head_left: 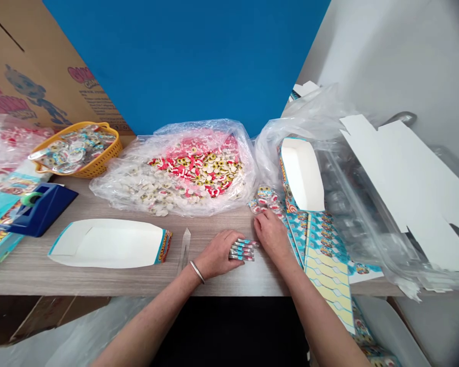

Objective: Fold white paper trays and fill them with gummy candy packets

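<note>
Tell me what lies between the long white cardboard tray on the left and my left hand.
In the head view, a narrow, translucent, pointed strip lies between the long white cardboard tray and your left hand.

Table (210, 224), rear left: carton (53, 61), behind basket (103, 162); packets (76, 150) in basket
Rear centre: bag (110, 191), sweets (210, 168) inside, panel (195, 51) behind
Left: dispenser (49, 206), before basket
Front left: tray (115, 244), to the right of dispenser and nearer the table's front edge; strip (185, 244) between tray and left hand (216, 255)
Front centre: stack (243, 250) in left hand, between it and right hand (273, 234); loose packets (266, 198) at right fingertips, beside second tray (304, 176)
Right: sheets (329, 275), before second tray, overhanging the front edge
Far right: blanks (398, 178) on plastic packs (340, 204)
</note>
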`<state>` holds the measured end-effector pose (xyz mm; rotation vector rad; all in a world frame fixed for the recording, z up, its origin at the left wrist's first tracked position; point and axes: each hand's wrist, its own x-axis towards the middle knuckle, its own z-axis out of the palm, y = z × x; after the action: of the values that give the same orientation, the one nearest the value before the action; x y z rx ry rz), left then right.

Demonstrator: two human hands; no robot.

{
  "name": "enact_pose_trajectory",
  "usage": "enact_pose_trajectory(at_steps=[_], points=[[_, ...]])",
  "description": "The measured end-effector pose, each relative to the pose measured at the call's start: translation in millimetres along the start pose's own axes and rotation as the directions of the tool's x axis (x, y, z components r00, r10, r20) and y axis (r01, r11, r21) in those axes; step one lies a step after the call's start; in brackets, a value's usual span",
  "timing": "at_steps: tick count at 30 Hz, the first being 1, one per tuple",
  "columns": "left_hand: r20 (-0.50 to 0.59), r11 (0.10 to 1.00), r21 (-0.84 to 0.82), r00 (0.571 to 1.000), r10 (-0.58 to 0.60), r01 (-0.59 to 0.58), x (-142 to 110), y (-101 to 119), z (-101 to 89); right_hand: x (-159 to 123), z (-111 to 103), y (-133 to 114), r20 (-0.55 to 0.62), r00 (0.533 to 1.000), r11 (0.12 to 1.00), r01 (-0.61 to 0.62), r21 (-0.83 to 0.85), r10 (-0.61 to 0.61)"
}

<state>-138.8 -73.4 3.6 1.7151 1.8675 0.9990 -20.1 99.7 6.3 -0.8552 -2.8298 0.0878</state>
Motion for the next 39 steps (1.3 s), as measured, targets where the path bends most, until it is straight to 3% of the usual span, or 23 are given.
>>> enact_pose_trajectory(at_steps=[5, 8, 13, 17, 22, 26, 29, 32, 36, 39], points=[[-0.015, 1.000, -0.014, 1.000, 0.022, -0.022, -0.6, -1.1, 1.3, -5.1, -2.3, 0.0, -0.017, 0.987, 0.980, -0.154, 0.124, 0.157], [-0.013, 1.000, 0.011, 1.000, 0.014, -0.014, -1.9, -0.9, 2.3, 2.3, -3.3, -4.9, -0.016, 0.979, 0.974, -0.201, 0.102, 0.203], [-0.008, 1.000, 0.019, 1.000, 0.001, -0.001, -1.6, 0.4, 1.6, 18.0, -8.1, -12.1, -0.133, 0.961, 0.968, -0.230, 0.099, 0.242], [0.003, 1.000, 0.013, 1.000, -0.004, 0.004, 0.1, 1.6, -0.3, 37.7, -16.1, -15.1, -0.151, 0.935, 0.945, -0.326, -0.007, 0.321], [0.011, 1.000, -0.004, 1.000, -0.001, 0.001, 0.7, 2.3, -1.9, 57.4, -20.9, -11.3, -0.110, 0.943, 0.941, -0.326, -0.094, 0.315], [0.013, 1.000, -0.019, 1.000, 0.007, -0.006, 0.3, 2.4, -2.0, 42.0, -16.6, -2.8, -0.116, 0.945, 0.952, -0.307, 0.011, 0.307], [0.001, 1.000, -0.022, 1.000, 0.012, -0.012, -0.3, 1.1, -0.8, 12.5, -11.2, 2.1, -0.072, 0.974, 0.958, -0.198, 0.207, 0.217], [-0.030, 0.999, -0.017, 0.999, 0.040, -0.040, -1.4, -1.0, 1.8, -16.8, -8.0, 5.2, 0.042, 0.999, 0.891, -0.021, 0.453, 0.003], [-0.084, 0.995, 0.006, 0.992, 0.097, -0.096, -3.9, -3.8, 7.3, -33.4, -11.6, 10.3, 0.162, 0.971, 0.751, 0.027, 0.659, -0.177], [-0.106, 0.994, 0.024, 0.988, 0.112, -0.110, -5.4, -5.2, 10.8, -31.8, -19.2, 13.7, 0.235, 0.937, 0.704, 0.017, 0.710, -0.259]])
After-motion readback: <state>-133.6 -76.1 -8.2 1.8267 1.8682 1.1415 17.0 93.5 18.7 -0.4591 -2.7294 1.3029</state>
